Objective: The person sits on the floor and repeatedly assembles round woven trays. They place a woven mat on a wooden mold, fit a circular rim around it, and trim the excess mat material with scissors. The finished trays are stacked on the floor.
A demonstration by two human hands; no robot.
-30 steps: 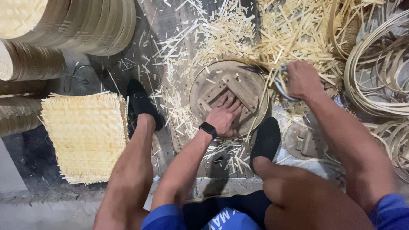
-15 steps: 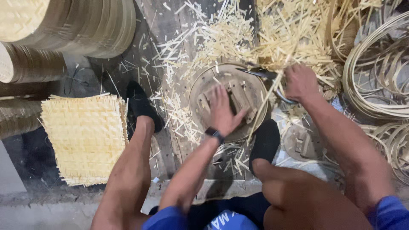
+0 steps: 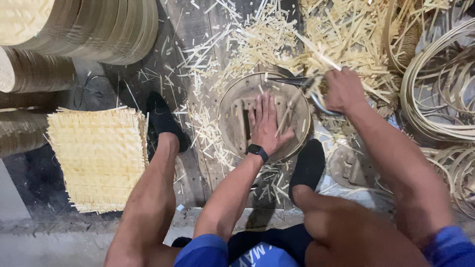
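Note:
A round bamboo basket frame lies on the wooden floor between my feet. My left hand presses flat on its inner surface, fingers spread, a black watch on the wrist. My right hand grips the handles of dark scissors, whose blades point left over the basket's upper rim. Pale bamboo strips stick out past the rim next to the blades.
Cut bamboo slivers litter the boards around the basket. A stack of square woven mats lies at the left. Stacked round baskets fill the upper left. Coiled bamboo hoops sit at the right. My black-socked feet flank the basket.
My left hand slid up from the basket's lower edge to its middle and flattened out. My right hand stayed at the upper right rim with the scissors.

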